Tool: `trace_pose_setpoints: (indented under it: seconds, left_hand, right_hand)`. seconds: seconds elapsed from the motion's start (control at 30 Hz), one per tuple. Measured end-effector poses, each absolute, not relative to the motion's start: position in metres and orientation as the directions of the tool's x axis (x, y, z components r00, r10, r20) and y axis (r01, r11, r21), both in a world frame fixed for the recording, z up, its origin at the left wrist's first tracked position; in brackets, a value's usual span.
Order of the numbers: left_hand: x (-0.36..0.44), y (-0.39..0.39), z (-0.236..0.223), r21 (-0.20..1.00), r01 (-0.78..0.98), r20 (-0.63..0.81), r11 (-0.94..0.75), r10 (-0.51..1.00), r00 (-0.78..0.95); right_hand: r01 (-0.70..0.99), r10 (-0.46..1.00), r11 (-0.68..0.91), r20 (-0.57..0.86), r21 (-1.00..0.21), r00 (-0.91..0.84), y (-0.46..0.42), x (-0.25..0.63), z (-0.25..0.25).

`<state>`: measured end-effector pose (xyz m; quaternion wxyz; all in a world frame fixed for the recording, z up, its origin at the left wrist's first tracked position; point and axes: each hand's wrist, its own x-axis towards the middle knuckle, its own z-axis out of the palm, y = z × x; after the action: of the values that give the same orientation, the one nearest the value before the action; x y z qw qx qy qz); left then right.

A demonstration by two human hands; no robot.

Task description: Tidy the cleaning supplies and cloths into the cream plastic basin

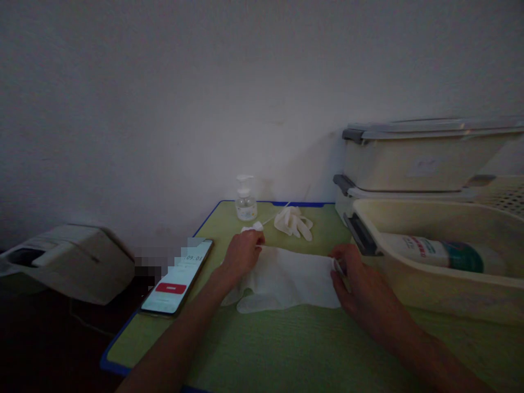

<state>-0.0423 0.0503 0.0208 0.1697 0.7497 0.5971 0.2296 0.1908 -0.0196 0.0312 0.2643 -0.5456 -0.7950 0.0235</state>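
Observation:
A thin white glove lies stretched flat over the green tabletop between my two hands. My left hand is closed, pinching its upper edge near the finger end. At the cuff end, my right hand grips the rim between thumb and fingers. Just past my left hand shows a small white crumpled piece; I cannot make out what it is. Farther back rests another white glove, crumpled, its fingers pointing right. A clear pump bottle with a white top stands upright behind my left hand.
A phone with a lit screen lies along the table's left side. On the right, an open cream bin holds a white and green bottle. Lidded boxes are stacked behind it. A whitish appliance sits at far left.

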Motion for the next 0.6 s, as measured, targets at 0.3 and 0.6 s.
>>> trace_pose_setpoints:
  seconds: [0.3, 0.6]
  left_hand:
    - [0.01, 0.01, 0.014, 0.353, 0.65, 0.354, -0.673, 0.739, 0.573]
    - [0.013, 0.002, 0.006, 0.287, 0.494, 0.114, -0.82, 0.542, 0.833]
  right_hand:
    - [0.894, 0.794, 0.447, 0.474, -0.031, -0.381, -0.014, 0.199, 0.023]
    - [0.762, 0.671, 0.623, 0.621, -0.174, -0.406, -0.018, 0.195, 0.026]
